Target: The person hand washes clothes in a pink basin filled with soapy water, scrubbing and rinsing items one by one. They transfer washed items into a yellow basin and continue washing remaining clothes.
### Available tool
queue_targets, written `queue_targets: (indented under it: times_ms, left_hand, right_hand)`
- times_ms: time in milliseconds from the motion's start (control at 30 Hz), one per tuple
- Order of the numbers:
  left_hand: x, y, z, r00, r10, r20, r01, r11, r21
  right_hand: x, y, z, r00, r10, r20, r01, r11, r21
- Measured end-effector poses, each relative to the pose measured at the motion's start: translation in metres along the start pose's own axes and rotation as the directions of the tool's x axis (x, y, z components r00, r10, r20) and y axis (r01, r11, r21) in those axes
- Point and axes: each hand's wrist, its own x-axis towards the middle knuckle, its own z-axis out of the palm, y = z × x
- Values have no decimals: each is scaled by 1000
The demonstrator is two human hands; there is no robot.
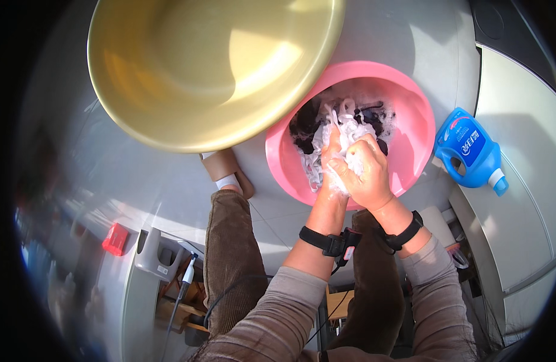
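Observation:
A pink plastic basin (416, 122) holds soapy water, dark garments (309, 120) and a wet white cloth (346, 118). Over the basin, my left hand (332, 151) is closed on the white cloth, its fingers partly covered by folds and suds. My right hand (369, 175) squeezes a bunch of the same cloth close beside the left, thumb towards the left wrist. Foam clings to both hands. Part of the cloth hangs down to the left into the water, among the dark garments.
A large yellow basin (187, 126) overlaps the pink basin's upper left rim. To the right, a blue detergent bottle (468, 140) lies by a pale cabinet (518, 181). My slippered foot (226, 169) is on the tiled floor. A red box (115, 239) and a grey plastic container (158, 258) are at lower left.

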Motion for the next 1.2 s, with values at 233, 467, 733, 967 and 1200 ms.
queue_targets:
  times_ms: [233, 467, 733, 967, 1200]
  left_hand:
    - [-2, 16, 17, 931, 142, -338, -17, 938, 346]
    - [-5, 19, 20, 845, 457, -279, -270, 814, 515]
    - [1, 9, 3, 830, 366, -422, -121, 855, 504]
    - [2, 7, 7, 867, 231, -442, -27, 907, 421]
    - [-12, 16, 23, 990, -128, -54, 132, 989, 62]
  right_hand:
    - [36, 76, 3, 999, -23, -26, 11, 919, -394]
    - [49, 113, 16, 996, 39, 80, 22, 762, -647]
    - [52, 120, 29, 937, 267, 226, 78, 471, -879]
    - [40, 107, 19, 998, -41, 39, 57, 697, -715]
    - [-20, 3, -36, 976, 102, 190, -110, 993, 32]
